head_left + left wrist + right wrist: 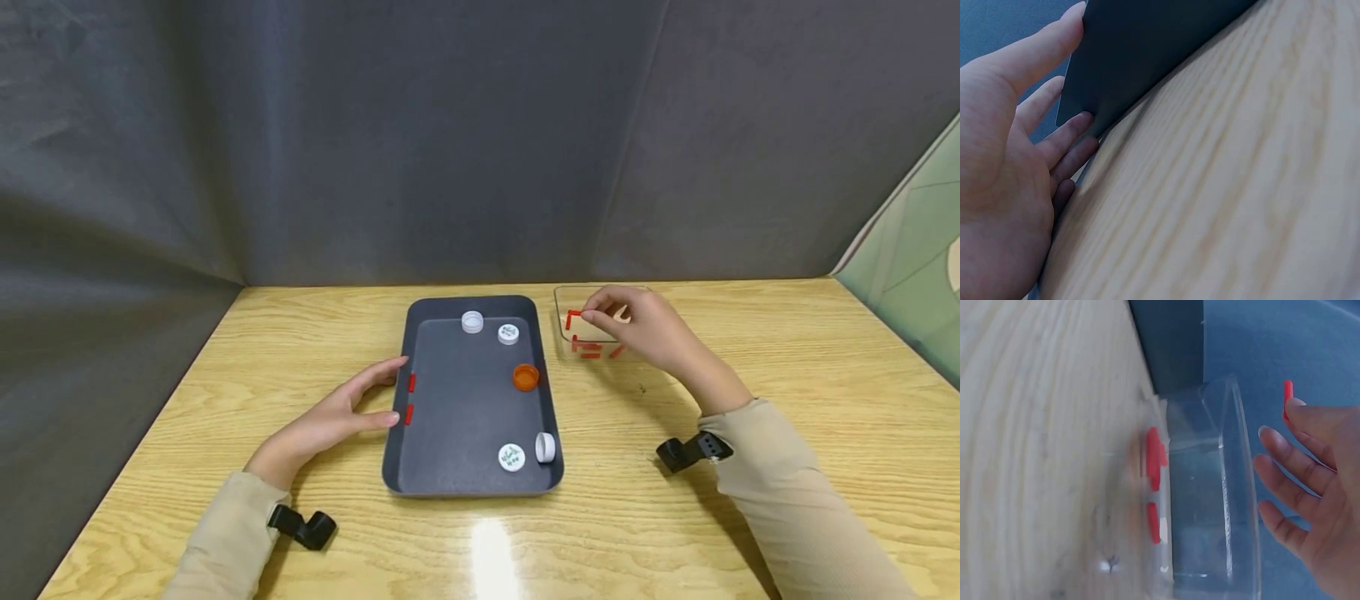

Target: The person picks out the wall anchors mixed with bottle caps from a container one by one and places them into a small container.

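Held between my right hand's (637, 325) thumb and index finger is a small red stick (1288, 394); its other fingers spread loosely. That hand is over a clear plastic box (1210, 487), where more red sticks (591, 356) lie at the bottom. My left hand (337, 421) rests at the left side of a dark grey tray (457, 400), thumb and fingers extended and touching its wall. Just inside that wall, two red sticks (408, 414) lie in line, a gap between them.
Inside the tray are an orange cap (526, 377), a white cap (472, 322), another white cap standing on edge (545, 448) by the right wall, and two white lids with green print (512, 457). A dark grey curtain (450, 150) hangs behind the wooden table (360, 550).
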Demonstrator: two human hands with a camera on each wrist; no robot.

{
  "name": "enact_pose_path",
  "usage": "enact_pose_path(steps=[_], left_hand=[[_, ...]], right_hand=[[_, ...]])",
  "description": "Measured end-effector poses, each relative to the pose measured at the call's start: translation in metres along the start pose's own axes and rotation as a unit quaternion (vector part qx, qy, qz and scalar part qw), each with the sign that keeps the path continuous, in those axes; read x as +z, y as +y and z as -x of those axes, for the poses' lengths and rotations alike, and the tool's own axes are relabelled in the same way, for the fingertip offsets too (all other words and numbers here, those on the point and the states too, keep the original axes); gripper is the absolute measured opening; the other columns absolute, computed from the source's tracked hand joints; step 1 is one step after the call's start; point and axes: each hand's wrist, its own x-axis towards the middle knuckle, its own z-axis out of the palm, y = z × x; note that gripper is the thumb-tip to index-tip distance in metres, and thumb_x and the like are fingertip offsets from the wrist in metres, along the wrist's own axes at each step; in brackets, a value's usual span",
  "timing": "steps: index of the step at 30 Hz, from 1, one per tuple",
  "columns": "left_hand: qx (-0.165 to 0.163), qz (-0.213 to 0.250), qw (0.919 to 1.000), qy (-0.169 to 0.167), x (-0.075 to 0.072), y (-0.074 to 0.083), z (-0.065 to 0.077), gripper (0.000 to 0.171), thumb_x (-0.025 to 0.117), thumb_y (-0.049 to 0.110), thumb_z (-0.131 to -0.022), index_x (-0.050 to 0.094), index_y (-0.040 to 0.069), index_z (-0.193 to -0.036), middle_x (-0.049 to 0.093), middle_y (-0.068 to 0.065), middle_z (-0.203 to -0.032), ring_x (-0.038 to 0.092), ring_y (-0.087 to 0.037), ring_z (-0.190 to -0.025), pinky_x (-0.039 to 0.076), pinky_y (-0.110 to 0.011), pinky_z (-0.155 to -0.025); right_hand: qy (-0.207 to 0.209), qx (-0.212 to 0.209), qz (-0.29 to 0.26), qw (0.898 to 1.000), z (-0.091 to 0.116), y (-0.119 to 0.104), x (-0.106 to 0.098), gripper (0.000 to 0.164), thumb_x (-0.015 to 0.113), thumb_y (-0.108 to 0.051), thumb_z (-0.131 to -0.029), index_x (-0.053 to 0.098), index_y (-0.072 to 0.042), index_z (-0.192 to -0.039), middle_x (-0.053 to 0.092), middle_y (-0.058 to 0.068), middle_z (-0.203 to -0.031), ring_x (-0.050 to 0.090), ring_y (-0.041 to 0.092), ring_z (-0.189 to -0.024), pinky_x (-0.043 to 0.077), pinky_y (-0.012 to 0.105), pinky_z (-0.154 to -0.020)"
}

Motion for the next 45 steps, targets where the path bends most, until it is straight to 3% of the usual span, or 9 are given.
enact_pose_path(steps=[22,45], left_hand=[[-0.003,-0.001,1.0,0.003,-0.001,0.0,-0.001,0.077,0.075,0.019,-0.09,0.034,0.022,-0.155,0.039,-0.006,-0.151,0.031,-0.029,-0.138,0.015,-0.057,-0.114],[-0.008,-0.002,0.9999,0.008,0.0,0.0,0.0,0.076,0.074,0.017,-0.09,0.035,0.025,-0.154,0.038,-0.006,-0.151,0.031,-0.03,-0.139,0.014,-0.058,-0.113]], right_hand=[[0.019,0.038,0.037,0.998,0.002,0.032,0.001,0.015,0.066,-0.021,-0.097,0.071,-0.007,-0.099,0.068,0.007,-0.09,0.06,0.024,-0.083,0.045,0.04,-0.071],[0.014,0.036,0.033,0.999,0.0,0.033,0.002,0.015,0.066,-0.019,-0.097,0.071,-0.005,-0.101,0.069,0.009,-0.092,0.061,0.025,-0.083,0.046,0.041,-0.075]])
